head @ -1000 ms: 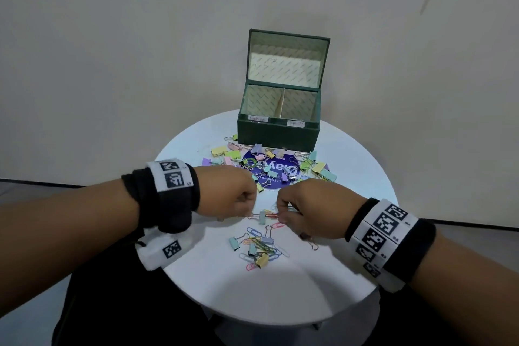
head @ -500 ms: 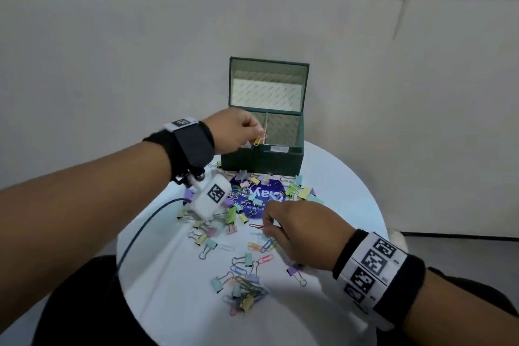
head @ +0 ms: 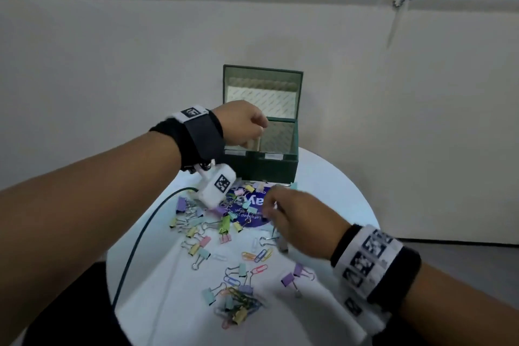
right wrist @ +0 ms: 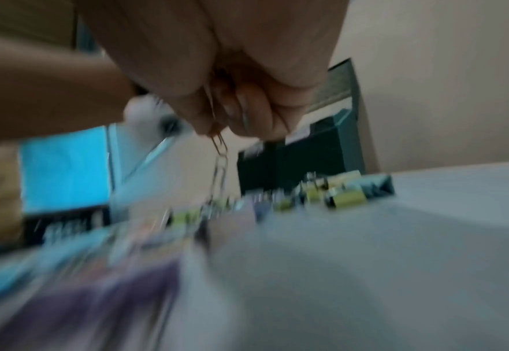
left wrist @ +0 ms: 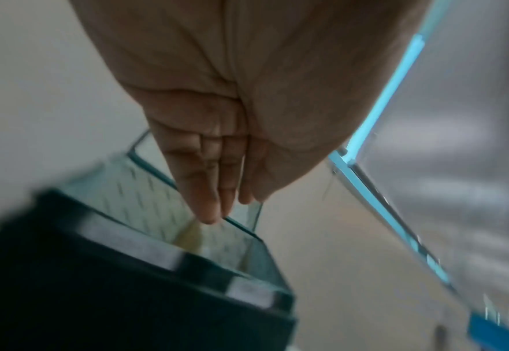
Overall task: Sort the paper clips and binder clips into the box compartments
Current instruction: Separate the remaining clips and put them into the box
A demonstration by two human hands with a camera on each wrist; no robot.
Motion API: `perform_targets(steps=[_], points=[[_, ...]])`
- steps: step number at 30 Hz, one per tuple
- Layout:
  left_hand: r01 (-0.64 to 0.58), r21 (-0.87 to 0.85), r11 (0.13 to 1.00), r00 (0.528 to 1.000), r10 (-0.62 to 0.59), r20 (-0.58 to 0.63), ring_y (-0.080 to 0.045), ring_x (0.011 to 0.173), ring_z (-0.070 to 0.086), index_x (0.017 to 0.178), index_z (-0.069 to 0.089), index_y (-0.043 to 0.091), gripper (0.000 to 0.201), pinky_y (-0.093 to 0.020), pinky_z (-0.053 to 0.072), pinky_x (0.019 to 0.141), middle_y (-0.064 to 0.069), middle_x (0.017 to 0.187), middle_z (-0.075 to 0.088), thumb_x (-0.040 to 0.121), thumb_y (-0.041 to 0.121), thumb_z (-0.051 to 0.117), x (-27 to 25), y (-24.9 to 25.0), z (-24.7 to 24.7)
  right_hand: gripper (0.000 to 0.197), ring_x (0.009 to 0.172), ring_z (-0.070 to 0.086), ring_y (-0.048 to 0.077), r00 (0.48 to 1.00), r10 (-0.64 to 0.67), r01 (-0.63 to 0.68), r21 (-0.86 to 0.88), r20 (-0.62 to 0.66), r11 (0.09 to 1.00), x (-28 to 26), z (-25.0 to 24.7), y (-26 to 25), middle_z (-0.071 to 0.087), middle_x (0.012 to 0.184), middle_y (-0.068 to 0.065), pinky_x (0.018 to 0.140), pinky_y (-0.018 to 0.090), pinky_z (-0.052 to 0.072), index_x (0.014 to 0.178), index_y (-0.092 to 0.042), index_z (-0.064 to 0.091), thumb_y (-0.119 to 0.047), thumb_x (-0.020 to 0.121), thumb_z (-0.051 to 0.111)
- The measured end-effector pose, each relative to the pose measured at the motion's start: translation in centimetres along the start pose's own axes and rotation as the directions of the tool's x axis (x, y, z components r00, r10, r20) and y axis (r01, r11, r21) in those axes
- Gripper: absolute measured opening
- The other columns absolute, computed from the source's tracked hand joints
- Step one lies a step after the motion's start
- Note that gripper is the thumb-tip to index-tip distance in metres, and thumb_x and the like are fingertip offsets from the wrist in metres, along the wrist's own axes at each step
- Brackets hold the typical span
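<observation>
Head view: your left hand (head: 244, 125) hangs straight-fingered and empty over the box (head: 269, 167) — your right hand (head: 295, 226) pinches a paper clip (right wrist: 218, 152) above the tabletop (head: 174, 298).

purple sticker (head: 254, 212): letters, perhaps "ay" upside down | box (head: 269, 168) labels: unreadable

Bare forearms, no sleeves. Left wrist: a black strap (head: 196, 137) with a white tag-printed band, a white camera pod (head: 216, 187) hanging beneath, dark cable (head: 134, 247) trailing. Right wrist: black cuff (head: 393, 275), white band (head: 365, 258) of square black markers.
</observation>
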State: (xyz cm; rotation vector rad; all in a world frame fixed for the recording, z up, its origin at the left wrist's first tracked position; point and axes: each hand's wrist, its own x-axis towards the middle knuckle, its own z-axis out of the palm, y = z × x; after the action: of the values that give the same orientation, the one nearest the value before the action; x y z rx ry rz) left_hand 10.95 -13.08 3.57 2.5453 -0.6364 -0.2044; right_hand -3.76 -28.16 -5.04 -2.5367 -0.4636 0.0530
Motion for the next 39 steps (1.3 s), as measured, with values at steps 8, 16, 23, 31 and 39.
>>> perform_targets(steps=[8, 16, 23, 31, 39], points=[[-0.036, 0.616, 0.787, 0.997, -0.01, 0.071, -0.019, 0.091, 0.06, 0.108, 0.066, 0.03, 0.026, -0.038, 0.053, 0.082, 0.006, 0.105, 0.064, 0.098, 0.031, 0.042, -8.0, -7.1, 0.9, 0.016, 0.071, 0.057, 0.018, 0.932, 0.202, -0.251, -0.135, -0.302, 0.959, 10.3, -6.0, 2.2, 0.059, 0.079, 0.0, 0.066, 0.032, 0.045, 0.086, -0.018, 0.054, -0.026, 0.098, 0.049], [-0.119, 0.541, 0.832, 0.993, 0.095, 0.072, -0.015, 0.111, 0.054, 0.121, 0.063, 0.032, 0.029, -0.033, 0.047, 0.09, 0.008, 0.117, 0.056, 0.099, 0.04, 0.046, -9.1, -9.9, 3.8, 0.029, 0.098, 0.064, 0.027, 0.943, 0.286, -0.332, -0.377, -0.172, 0.865, 13.8, -6.9, 2.9, 0.068, 0.111, 0.007, 0.08, 0.034, 0.053, 0.118, -0.011, 0.065, -0.023, 0.093, 0.056], [-0.212, 0.435, 0.875, 0.977, 0.192, 0.089, -0.012, 0.11, 0.045, 0.127, 0.06, 0.041, 0.032, -0.035, 0.044, 0.093, 0.011, 0.112, 0.05, 0.098, 0.047, 0.047, -9.0, -9.4, 5.2, 0.018, 0.092, 0.064, 0.019, 0.956, 0.061, -0.146, -0.287, -0.286, 0.947, 10.7, -6.4, 2.2, 0.066, 0.102, -0.002, 0.083, 0.031, 0.055, 0.103, -0.023, 0.066, -0.012, 0.092, 0.058], [-0.134, 0.534, 0.835, 0.991, 0.116, 0.069, -0.016, 0.107, 0.043, 0.108, 0.07, 0.037, 0.026, -0.039, 0.043, 0.094, 0.009, 0.106, 0.05, 0.095, 0.048, 0.051, -8.4, -9.1, 5.7, 0.019, 0.074, 0.063, 0.014, 0.982, 0.157, -0.045, -0.668, 0.108, 0.742, 8.2, -1.7, 2.2, 0.065, 0.082, -0.006, 0.072, 0.03, 0.058, 0.099, -0.024, 0.069, -0.025, 0.097, 0.05], [-0.11, 0.504, 0.857, 0.994, 0.098, 0.051, -0.016, 0.108, 0.042, 0.113, 0.07, 0.04, 0.023, -0.036, 0.042, 0.095, 0.01, 0.108, 0.05, 0.095, 0.037, 0.055, -8.5, -8.9, 5.7, 0.02, 0.086, 0.063, 0.019, 0.96, 0.245, -0.112, -0.617, 0.134, 0.779, 8.8, -0.6, 2.6, 0.067, 0.095, -0.003, 0.079, 0.031, 0.057, 0.108, -0.027, 0.07, -0.022, 0.094, 0.057]])
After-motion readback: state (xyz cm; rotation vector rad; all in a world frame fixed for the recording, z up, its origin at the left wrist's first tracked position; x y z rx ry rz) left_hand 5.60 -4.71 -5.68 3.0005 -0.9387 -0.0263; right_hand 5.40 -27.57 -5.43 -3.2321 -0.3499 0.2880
